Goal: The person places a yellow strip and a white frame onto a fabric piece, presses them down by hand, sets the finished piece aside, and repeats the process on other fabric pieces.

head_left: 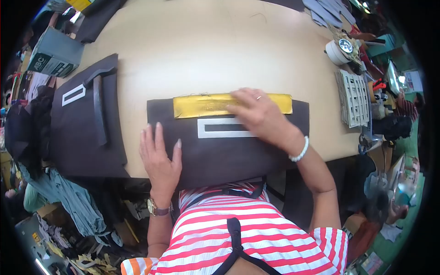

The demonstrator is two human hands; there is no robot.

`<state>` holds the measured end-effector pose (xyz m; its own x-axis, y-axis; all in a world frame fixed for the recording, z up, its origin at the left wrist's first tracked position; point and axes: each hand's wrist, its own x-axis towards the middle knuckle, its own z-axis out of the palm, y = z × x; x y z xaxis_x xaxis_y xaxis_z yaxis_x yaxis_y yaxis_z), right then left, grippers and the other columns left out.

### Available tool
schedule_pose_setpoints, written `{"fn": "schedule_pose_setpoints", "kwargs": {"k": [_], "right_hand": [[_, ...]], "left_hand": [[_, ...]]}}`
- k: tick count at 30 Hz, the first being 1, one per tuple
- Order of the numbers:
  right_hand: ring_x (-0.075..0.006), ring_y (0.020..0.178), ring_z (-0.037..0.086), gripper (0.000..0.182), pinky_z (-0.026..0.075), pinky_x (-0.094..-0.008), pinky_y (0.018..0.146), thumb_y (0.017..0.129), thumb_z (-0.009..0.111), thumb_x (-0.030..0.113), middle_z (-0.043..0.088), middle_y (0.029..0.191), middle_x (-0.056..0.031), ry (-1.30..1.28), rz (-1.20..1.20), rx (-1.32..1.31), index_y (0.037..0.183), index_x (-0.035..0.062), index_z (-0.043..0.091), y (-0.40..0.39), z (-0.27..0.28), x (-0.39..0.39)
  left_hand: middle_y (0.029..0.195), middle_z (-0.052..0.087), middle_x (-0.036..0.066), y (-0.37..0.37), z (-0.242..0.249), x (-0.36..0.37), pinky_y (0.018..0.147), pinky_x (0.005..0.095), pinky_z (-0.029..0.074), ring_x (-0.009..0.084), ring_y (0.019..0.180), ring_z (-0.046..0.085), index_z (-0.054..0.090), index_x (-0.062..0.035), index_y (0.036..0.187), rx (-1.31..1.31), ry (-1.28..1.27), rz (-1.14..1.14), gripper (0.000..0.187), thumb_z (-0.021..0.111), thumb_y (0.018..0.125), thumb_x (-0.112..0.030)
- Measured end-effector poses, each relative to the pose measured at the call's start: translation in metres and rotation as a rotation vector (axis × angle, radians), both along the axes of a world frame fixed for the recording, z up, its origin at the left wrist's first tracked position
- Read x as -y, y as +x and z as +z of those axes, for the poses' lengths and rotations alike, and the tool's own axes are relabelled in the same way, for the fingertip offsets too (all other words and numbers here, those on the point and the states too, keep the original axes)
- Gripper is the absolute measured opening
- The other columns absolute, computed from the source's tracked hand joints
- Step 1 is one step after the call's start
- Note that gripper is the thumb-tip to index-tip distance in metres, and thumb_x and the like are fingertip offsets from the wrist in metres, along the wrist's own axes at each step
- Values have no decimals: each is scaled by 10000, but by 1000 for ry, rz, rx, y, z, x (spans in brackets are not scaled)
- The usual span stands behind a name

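A dark fabric panel (215, 165) lies in front of me at the table's near edge. Across its upper edge sits a shiny yellow strip (201, 106), with some loose threads at its top. Just below the strip is a white rectangular frame (202, 129) with a long slot; its right end is hidden under my right hand. My right hand (259, 114) rests on the yellow strip with fingers stretched out, slightly blurred. Fingers spread, my left hand (160, 158) lies flat on the panel's left edge.
To the left, another dark panel (78, 133) carries a white slotted frame (74, 94) and a dark hammer-like tool (99, 110). A box (57, 52) stands behind it. On the right are stacked white slotted cards (354, 98) and a round white device (338, 52).
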<state>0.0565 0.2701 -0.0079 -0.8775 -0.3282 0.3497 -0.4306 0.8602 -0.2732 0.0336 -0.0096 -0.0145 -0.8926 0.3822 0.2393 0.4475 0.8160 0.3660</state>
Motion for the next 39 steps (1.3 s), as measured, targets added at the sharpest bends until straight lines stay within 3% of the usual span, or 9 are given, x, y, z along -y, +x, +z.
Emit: {"fn": "schedule_pose_setpoints", "kwargs": {"k": [6,12,20,24,25,28,30,33,39], "right_hand": [[-341,1043,576,276,459,-410,908,766,669,124,618,1131,-162,102,-293,-100,1037,75,675,-23,-1,-101],[-371,919,550,426,444,-427,816,874,640,357,566,909,-196,-28,-1118,227,953,-59,591,94,23,-61],[-170,892,555,196,461,-301,782,921,571,66,575,995,-87,-889,-674,109,1084,-38,535,75,23,44],[-112,884,573,326,469,-244,752,900,575,50,582,1048,-70,-982,-279,143,1202,-39,492,-12,85,112],[-128,866,591,373,476,-251,750,898,578,62,600,1020,-81,-1019,-182,135,1236,-45,463,-31,93,129],[-168,848,629,479,490,-266,754,893,585,86,643,958,-113,-1185,120,114,1317,-39,400,-89,112,181],[-61,797,564,395,460,-211,690,903,574,50,633,959,-31,-1225,143,-107,1290,15,502,-127,107,214],[-238,838,636,343,488,-312,764,897,540,45,633,957,-170,-1193,204,-193,1240,36,547,-168,89,240],[-327,817,616,253,494,-376,783,865,552,21,610,918,-187,-905,-27,-137,1095,11,656,-204,16,246]], "left_hand": [[1358,450,237,5,-13,12,1049,476,315,404,1285,388,515,-1,1261,-7,-6,128,446,640,880,-194],[1154,589,180,1,-13,13,944,436,411,370,1143,508,599,-10,949,14,272,89,181,674,785,3],[1216,538,82,5,28,59,968,274,392,141,1114,508,511,0,1210,52,1023,336,319,538,895,44],[1271,510,129,1,83,174,1045,347,330,201,1185,471,489,36,1246,-442,709,722,365,584,927,-114],[1262,515,136,-5,94,216,1008,352,379,217,1145,503,485,43,1239,-450,902,677,393,610,922,-153],[1158,567,158,-53,144,297,927,323,455,209,1056,573,443,46,1205,-761,292,671,327,574,938,-89],[1100,602,160,-110,156,351,897,324,461,217,1020,593,478,44,1150,-839,225,587,270,574,934,-87],[1002,647,147,-187,155,373,831,338,479,254,928,637,586,-7,1025,-872,-45,535,134,561,910,-70],[1025,661,89,-271,71,355,795,403,499,320,928,634,678,-86,951,-535,-206,409,178,511,891,-79]]}}
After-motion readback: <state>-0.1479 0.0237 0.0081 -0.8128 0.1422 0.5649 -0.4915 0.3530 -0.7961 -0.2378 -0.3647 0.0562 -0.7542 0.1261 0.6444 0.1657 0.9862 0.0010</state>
